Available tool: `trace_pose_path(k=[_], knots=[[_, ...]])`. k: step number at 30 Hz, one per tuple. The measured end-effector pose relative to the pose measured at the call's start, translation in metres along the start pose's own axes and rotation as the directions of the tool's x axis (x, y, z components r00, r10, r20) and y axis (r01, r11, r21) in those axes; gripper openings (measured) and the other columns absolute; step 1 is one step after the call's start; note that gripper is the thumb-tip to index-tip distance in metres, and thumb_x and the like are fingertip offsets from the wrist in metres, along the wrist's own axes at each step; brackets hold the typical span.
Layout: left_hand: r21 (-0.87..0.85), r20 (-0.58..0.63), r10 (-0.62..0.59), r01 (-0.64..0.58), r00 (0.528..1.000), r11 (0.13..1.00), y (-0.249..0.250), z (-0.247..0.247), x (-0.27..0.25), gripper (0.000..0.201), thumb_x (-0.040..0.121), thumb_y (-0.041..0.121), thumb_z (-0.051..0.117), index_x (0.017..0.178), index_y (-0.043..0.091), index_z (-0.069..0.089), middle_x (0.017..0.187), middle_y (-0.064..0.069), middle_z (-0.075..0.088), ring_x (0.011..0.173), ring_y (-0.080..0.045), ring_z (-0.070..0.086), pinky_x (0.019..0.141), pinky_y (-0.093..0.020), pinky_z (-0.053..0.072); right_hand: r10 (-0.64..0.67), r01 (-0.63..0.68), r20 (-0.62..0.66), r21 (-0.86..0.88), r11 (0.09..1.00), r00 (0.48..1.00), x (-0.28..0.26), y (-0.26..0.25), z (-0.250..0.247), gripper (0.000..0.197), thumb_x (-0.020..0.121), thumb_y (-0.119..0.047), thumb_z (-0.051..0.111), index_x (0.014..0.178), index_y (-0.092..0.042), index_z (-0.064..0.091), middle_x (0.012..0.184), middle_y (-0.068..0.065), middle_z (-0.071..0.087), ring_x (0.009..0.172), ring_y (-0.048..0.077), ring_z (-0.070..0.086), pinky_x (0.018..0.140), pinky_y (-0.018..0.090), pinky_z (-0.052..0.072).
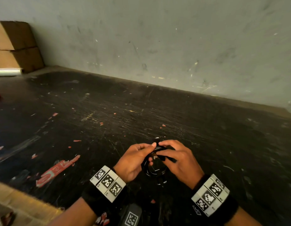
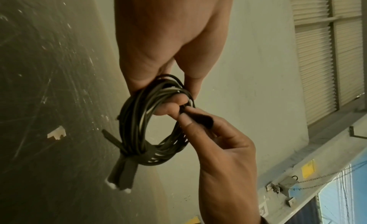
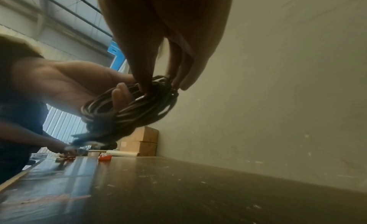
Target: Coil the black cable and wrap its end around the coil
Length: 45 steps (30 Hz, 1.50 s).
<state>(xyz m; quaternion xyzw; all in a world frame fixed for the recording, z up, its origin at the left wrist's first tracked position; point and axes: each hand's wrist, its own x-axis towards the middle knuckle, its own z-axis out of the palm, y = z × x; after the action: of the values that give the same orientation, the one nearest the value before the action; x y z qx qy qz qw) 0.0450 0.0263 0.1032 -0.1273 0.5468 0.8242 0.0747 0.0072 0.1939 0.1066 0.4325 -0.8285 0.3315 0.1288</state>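
Observation:
The black cable (image 1: 155, 172) is wound into a small round coil (image 2: 137, 117) and held up above the dark table (image 1: 109, 108). My left hand (image 1: 152, 153) grips the coil's top edge, thumb on one side and fingers through the ring (image 2: 178, 98). My right hand (image 1: 159, 149) pinches a short black end piece (image 2: 204, 119) at the same top edge. A flat band is wrapped around the strands at the coil's bottom, and two white-tipped plugs (image 2: 121, 177) hang below it. In the right wrist view the coil (image 3: 139, 108) hangs blurred under my right fingertips (image 3: 145, 89).
A grey wall (image 1: 174, 46) closes off the far side of the scratched table. Stacked cardboard boxes (image 1: 15, 46) and a roll of clear film (image 1: 7, 71) sit at the far left corner. Another person (image 3: 20, 117) works at the table's left end near a red object (image 3: 104, 157).

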Motion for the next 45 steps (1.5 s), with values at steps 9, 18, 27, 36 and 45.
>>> trace_pose_path(k=[9, 18, 27, 36, 45], knots=[[0.001, 0.038, 0.012, -0.012, 0.999, 1.0, -0.003, 0.007, 0.009, 0.013, 0.083, 0.02, 0.066, 0.074, 0.011, 0.069, 0.056, 0.003, 0.06, 0.049, -0.004, 0.051, 0.05, -0.018, 0.044, -0.022, 0.024, 0.027, -0.069, 0.997, 0.999, -0.004, 0.006, -0.015, 0.022, 0.081, -0.032, 0.057, 0.098, -0.025, 0.071, 0.113, -0.001, 0.066, 0.105, 0.011, 0.057, 0.087, 0.031, 0.046], [0.376, 0.138, 0.281, -0.313, 0.95, 0.872, -0.002, 0.014, 0.008, 0.021, 0.088, 0.011, 0.059, 0.073, 0.014, 0.073, 0.061, 0.0, 0.065, 0.048, 0.0, 0.049, 0.05, -0.015, 0.039, 0.164, -0.149, -0.02, 0.312, 0.938, 0.986, 0.005, 0.001, -0.027, 0.006, 0.077, -0.018, 0.072, 0.081, -0.014, 0.074, 0.112, -0.001, 0.064, 0.104, 0.002, 0.059, 0.089, 0.012, 0.044], [0.595, 0.364, 0.352, -0.505, 0.863, 0.625, 0.004, 0.005, 0.009, 0.039, 0.094, 0.029, 0.049, 0.066, 0.006, 0.064, 0.05, 0.009, 0.048, 0.049, -0.003, 0.04, 0.052, -0.018, 0.033, 0.59, -0.525, 0.158, 0.669, 0.525, 0.792, 0.011, 0.0, -0.022, 0.018, 0.072, -0.001, 0.074, 0.077, -0.012, 0.061, 0.07, 0.008, 0.064, 0.069, 0.017, 0.062, 0.066, 0.026, 0.051], [0.419, 0.129, 0.009, -0.063, 0.992, 0.906, -0.028, -0.009, 0.027, 0.023, 0.088, 0.02, 0.06, 0.108, 0.01, 0.065, 0.086, -0.006, 0.071, 0.077, -0.01, 0.067, 0.069, -0.022, 0.053, 0.742, -0.645, 0.198, 0.663, 0.38, 0.64, -0.002, 0.028, 0.001, 0.017, 0.079, 0.0, 0.067, 0.09, -0.012, 0.068, 0.073, 0.006, 0.065, 0.067, 0.012, 0.063, 0.058, 0.018, 0.053], [0.243, -0.256, -0.104, 0.168, 0.961, 0.955, -0.099, -0.052, 0.057, 0.029, 0.08, -0.015, 0.059, 0.106, -0.003, 0.057, 0.103, -0.032, 0.053, 0.07, -0.031, 0.064, 0.053, -0.022, 0.057, 0.878, -0.771, 0.293, 0.624, 0.124, 0.379, -0.051, 0.085, 0.062, 0.015, 0.081, 0.007, 0.06, 0.093, -0.003, 0.059, 0.076, 0.011, 0.062, 0.061, 0.018, 0.06, 0.044, 0.019, 0.053]])
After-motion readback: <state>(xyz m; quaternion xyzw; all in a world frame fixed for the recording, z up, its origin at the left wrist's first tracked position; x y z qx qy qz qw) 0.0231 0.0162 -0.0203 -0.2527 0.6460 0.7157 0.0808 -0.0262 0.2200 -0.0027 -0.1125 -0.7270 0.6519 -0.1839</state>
